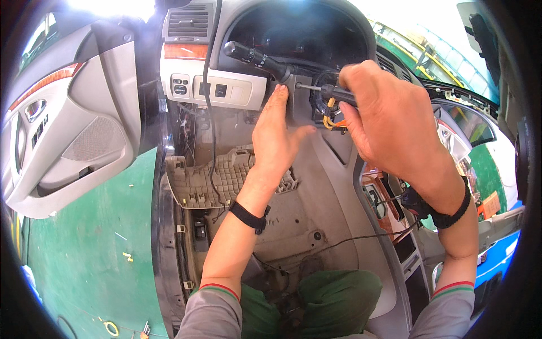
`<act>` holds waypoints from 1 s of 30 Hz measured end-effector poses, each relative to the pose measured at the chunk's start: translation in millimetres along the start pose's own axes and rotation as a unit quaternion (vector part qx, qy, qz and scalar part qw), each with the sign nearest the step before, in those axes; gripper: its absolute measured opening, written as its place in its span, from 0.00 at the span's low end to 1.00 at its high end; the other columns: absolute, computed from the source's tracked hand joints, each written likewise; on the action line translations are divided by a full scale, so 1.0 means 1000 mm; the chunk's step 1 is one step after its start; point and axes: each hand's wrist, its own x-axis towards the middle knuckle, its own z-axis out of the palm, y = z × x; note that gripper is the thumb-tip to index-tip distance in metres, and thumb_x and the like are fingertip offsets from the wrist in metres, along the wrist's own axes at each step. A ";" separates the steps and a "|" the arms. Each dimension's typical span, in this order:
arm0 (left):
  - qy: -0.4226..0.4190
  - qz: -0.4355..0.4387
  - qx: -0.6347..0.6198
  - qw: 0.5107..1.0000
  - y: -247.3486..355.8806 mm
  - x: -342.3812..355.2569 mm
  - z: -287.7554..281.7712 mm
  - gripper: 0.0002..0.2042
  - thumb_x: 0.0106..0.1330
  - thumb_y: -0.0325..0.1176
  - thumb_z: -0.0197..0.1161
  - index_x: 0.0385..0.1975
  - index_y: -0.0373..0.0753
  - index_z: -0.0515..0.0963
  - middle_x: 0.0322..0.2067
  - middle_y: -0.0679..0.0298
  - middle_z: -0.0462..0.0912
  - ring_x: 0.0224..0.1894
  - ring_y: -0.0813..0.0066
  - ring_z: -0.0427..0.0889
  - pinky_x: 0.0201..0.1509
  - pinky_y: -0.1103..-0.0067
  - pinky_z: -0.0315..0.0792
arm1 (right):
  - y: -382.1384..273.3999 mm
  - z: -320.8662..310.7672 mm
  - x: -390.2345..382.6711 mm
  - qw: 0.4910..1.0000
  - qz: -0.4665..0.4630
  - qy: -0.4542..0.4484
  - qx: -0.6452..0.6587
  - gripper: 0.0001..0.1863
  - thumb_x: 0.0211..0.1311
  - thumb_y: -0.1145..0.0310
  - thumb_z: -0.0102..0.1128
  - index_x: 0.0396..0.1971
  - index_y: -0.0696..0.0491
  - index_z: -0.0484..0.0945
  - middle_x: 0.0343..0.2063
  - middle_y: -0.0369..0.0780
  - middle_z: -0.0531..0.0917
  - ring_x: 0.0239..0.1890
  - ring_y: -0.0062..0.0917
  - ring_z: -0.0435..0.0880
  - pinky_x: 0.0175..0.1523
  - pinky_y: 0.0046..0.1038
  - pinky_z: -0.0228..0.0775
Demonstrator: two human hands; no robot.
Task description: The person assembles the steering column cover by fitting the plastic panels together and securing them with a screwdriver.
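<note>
My right hand point(392, 116) is closed around the dark handle of a screwdriver point(309, 87). Its metal shaft points left, and the tip meets a hole in the side of the grey steering column cover point(302, 107). With fingers stretched out, my left hand point(275, 135) rests its fingertips against the cover's left side, just under the black control stalk point(248, 55). The thumb sticks out to the right. Yellow and orange wiring point(328, 117) hangs below the screwdriver handle. No steering wheel shows on the column. The palm side of my right hand is hidden.
A beige trim panel point(195, 175) lies in the footwell, ribbed side up. A black cable point(210, 113) runs down past the switch panel point(230, 90). At left the car door point(84, 130) stands open over the green floor point(96, 243). The instrument cluster point(299, 31) lies beyond the column.
</note>
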 end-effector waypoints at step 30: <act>0.018 0.010 0.039 0.999 0.002 0.000 0.002 0.48 0.43 0.36 0.85 0.68 0.30 0.67 0.65 0.46 0.75 0.68 0.51 0.74 0.70 0.67 0.71 | 0.005 -0.005 0.005 0.996 -0.059 -0.011 -0.061 0.17 0.64 0.54 0.67 0.27 0.51 0.73 0.18 0.37 0.78 0.20 0.32 0.83 0.23 0.31 0.70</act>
